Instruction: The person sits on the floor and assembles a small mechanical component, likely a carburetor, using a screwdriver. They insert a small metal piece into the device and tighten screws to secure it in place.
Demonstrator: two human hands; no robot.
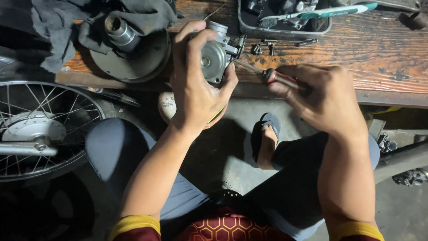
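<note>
Left hand (196, 85) fingers wrapped round carburettor (216, 56); right hand (318, 100) gripping screwdriver (278, 79), tip at carb.

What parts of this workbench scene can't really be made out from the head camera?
- Screwdriver tip: hidden behind the grey metal engine part, head view.
- That part's near side: covered by the left hand.
- Screwdriver handle: mostly wrapped by the right hand.
- Tray contents: cut off by the top edge, dark.
- Spoked wheel: cut off at the left edge.

Dim overhead light, dark corners, perhaps slight blur
</note>
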